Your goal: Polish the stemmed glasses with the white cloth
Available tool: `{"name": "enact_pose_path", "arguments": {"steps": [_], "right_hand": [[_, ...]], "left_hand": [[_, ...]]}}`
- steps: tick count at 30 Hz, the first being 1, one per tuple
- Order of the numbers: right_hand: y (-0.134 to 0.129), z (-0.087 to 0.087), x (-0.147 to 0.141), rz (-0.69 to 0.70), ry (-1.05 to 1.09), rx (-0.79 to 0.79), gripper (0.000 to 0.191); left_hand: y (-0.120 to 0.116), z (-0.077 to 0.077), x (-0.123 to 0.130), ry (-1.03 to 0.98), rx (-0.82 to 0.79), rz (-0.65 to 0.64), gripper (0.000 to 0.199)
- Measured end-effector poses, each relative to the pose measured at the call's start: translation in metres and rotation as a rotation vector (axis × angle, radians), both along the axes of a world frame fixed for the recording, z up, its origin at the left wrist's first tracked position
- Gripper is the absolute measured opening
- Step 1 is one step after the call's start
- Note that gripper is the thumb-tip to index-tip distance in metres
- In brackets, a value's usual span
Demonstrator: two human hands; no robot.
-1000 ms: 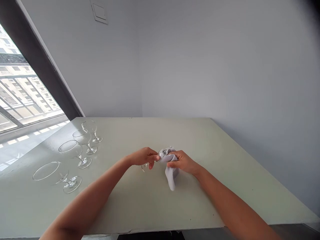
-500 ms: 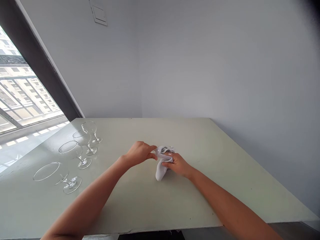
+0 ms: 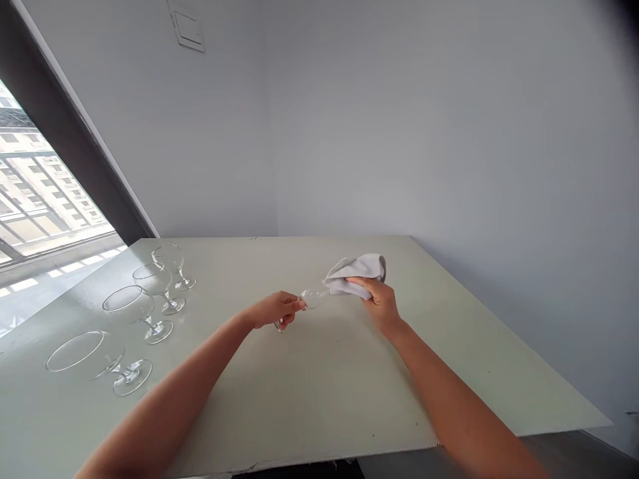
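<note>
Over the middle of the table, my left hand (image 3: 279, 310) is closed around the stem of a wine glass (image 3: 312, 297). The glass lies tilted on its side, its bowl pointing right and its foot partly hidden under my fingers. My right hand (image 3: 380, 301) grips a light grey cloth (image 3: 357, 271), bunched between thumb and fingers. The cloth covers the rim end of the bowl; whether part of it is inside the glass I cannot tell.
Several clear stemmed glasses (image 3: 130, 307) stand upright in a row along the left of the pale table (image 3: 309, 399). Behind the table are grey walls (image 3: 399, 133) with a switch plate (image 3: 188, 28). A window (image 3: 44, 193) is at the left.
My right hand has moved the cloth right and upward, from around the bowl to its rim end. My left hand has shifted slightly, and the glass now shows more of its bowl.
</note>
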State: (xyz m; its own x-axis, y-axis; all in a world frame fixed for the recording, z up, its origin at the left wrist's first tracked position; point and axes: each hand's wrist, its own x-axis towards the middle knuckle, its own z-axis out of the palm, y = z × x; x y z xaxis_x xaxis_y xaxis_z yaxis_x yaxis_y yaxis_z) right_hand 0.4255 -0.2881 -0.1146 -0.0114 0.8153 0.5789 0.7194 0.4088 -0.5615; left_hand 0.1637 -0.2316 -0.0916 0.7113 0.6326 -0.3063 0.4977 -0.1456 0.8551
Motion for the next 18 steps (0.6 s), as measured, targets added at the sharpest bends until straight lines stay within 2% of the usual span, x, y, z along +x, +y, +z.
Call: {"name": "enact_pose_path", "arguments": {"steps": [2, 4, 7, 10, 13, 15, 17, 18], "right_hand": [[-0.007, 0.004, -0.011, 0.062, -0.152, 0.058, 0.035], [-0.014, 0.006, -0.028, 0.208, -0.329, 0.077, 0.030], [-0.019, 0.008, -0.050, 0.350, -0.370, 0.011, 0.027], [-0.014, 0.007, -0.048, 0.302, -0.068, -0.220, 0.032], [-0.003, 0.005, -0.031, 0.324, 0.463, -0.571, 0.045], [0.002, 0.003, -0.025, 0.345, 0.837, -0.703, 0.048], [0.003, 0.001, -0.030, 0.360, 1.101, -0.708, 0.047], [0.001, -0.001, -0.037, 0.387, 1.161, -0.682, 0.047]], "left_hand": [[0.000, -0.006, 0.005, 0.112, 0.174, 0.082, 0.034], [-0.005, -0.012, 0.011, 0.247, 0.452, 0.121, 0.024], [-0.017, -0.019, 0.021, 0.378, 0.824, 0.052, 0.023], [-0.032, -0.020, 0.028, 0.377, 1.003, -0.076, 0.025], [-0.040, -0.017, 0.032, 0.276, 1.102, -0.125, 0.023], [-0.041, -0.016, 0.034, 0.233, 1.104, -0.045, 0.029], [-0.038, -0.016, 0.035, 0.216, 1.053, 0.111, 0.033], [-0.036, -0.017, 0.036, 0.208, 1.014, 0.190, 0.033]]}}
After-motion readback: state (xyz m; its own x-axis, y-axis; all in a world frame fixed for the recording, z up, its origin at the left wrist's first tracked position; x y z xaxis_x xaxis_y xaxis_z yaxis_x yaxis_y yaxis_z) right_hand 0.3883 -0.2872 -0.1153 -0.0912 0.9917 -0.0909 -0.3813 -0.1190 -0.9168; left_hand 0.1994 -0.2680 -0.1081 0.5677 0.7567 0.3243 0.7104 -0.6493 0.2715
